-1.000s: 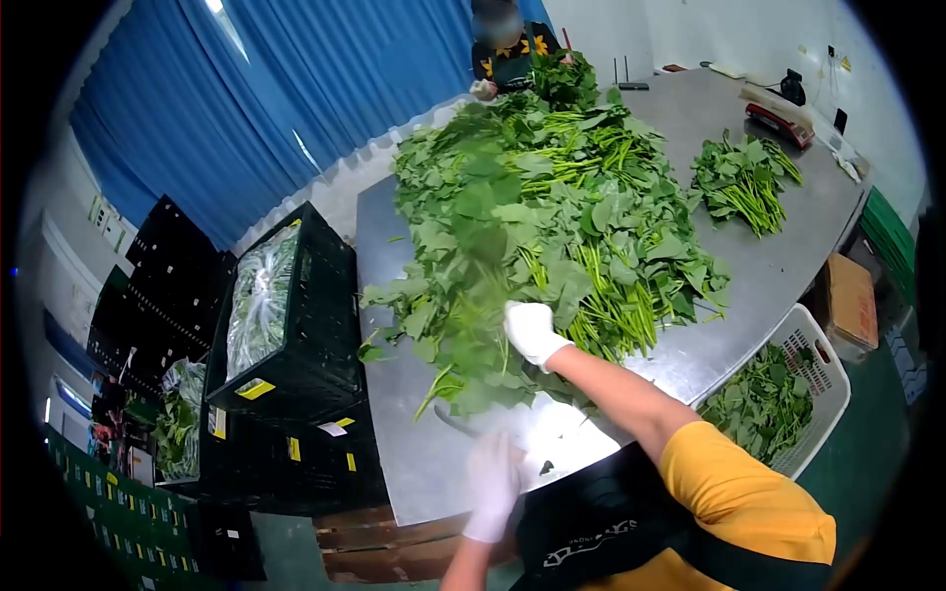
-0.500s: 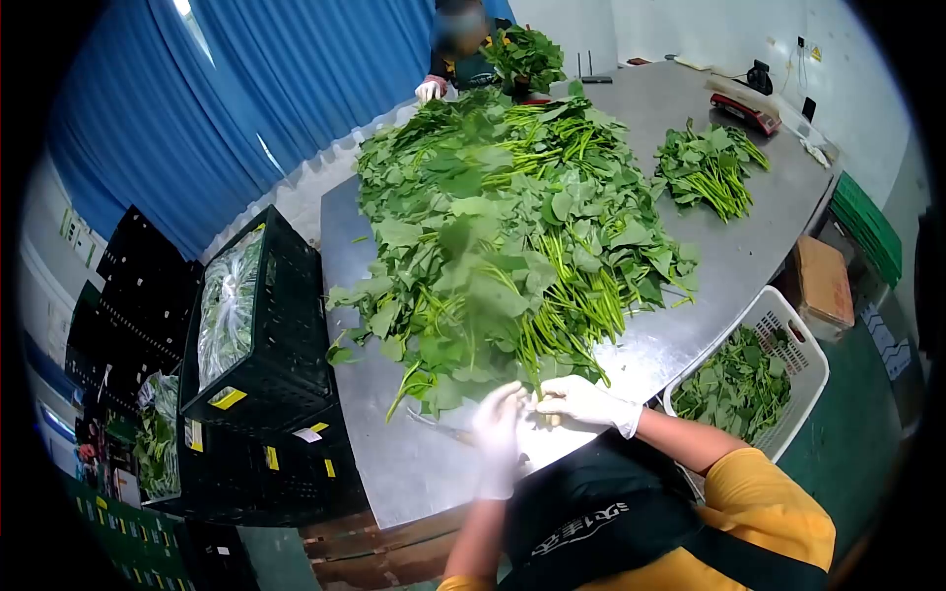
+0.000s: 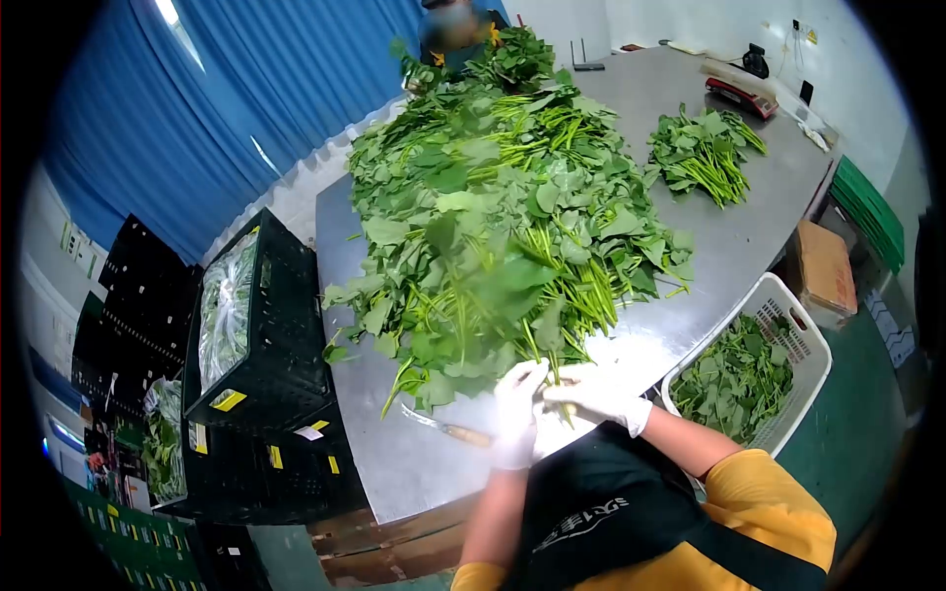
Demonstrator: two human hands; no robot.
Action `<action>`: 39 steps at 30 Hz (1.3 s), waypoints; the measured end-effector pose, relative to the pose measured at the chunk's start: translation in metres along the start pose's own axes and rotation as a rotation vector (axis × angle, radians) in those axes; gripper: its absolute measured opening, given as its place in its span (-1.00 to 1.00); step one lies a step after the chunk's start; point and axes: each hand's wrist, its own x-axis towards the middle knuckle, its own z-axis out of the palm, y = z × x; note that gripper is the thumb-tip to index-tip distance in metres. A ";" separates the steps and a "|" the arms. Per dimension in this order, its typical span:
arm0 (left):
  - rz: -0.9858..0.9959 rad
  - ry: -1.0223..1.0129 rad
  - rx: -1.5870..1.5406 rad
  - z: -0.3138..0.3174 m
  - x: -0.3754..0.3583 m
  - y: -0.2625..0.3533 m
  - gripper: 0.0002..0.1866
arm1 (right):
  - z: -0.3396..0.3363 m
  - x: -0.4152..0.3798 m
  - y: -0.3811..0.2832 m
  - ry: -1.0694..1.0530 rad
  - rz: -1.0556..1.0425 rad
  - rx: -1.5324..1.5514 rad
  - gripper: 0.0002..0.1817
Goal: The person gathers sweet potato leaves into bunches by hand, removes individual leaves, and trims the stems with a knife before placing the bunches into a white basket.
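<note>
Both of my hands wear white gloves at the near edge of the metal table. My right hand [image 3: 599, 396] is closed around a few leafy green stems [image 3: 554, 370], whose cut ends poke out below the fingers. Fingers pinched, my left hand [image 3: 519, 399] is against the same stems from the left side. Just left of that hand lies a curved knife [image 3: 461, 432] with a wooden handle, flat on the table. A large heap of leafy greens [image 3: 581, 231] spreads directly beyond both hands.
A white basket [image 3: 816, 369] of greens stands at the right. Black crates [image 3: 286, 345] are stacked left of the table [image 3: 394, 483]. A smaller bunch of greens [image 3: 705, 158] and a red scale [image 3: 741, 97] sit farther back. Another person [image 3: 458, 44] stands at the far end.
My left hand has moved slightly up and right to the stems, uncovering the knife's handle. The stems now stick out below my right hand. The far person's hand has lifted some leaves.
</note>
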 end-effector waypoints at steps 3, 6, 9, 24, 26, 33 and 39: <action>-0.010 -0.003 -0.104 -0.001 0.005 -0.016 -0.89 | -0.005 -0.002 0.004 0.141 -0.041 0.173 -0.82; 0.162 -0.061 -0.048 -0.012 0.015 -0.041 -0.88 | -0.017 -0.019 0.021 0.163 -0.082 0.430 -0.80; 0.340 0.220 0.270 -0.018 0.014 -0.029 -0.86 | -0.062 -0.070 0.063 0.363 -0.230 0.733 -0.90; 0.715 -0.124 0.873 -0.006 0.005 -0.041 -0.92 | -0.043 0.009 0.014 0.198 -0.578 -0.545 -0.66; 0.278 -0.057 0.152 0.014 -0.003 -0.037 -0.94 | -0.024 0.018 -0.009 0.219 -0.192 -0.292 -0.70; 0.791 -0.021 0.999 0.005 -0.003 -0.026 -0.95 | -0.031 -0.036 0.001 0.251 -0.172 0.496 -0.80; 0.258 0.229 -0.252 -0.036 0.008 -0.005 -0.74 | -0.151 -0.089 0.091 0.425 -0.514 1.625 -0.34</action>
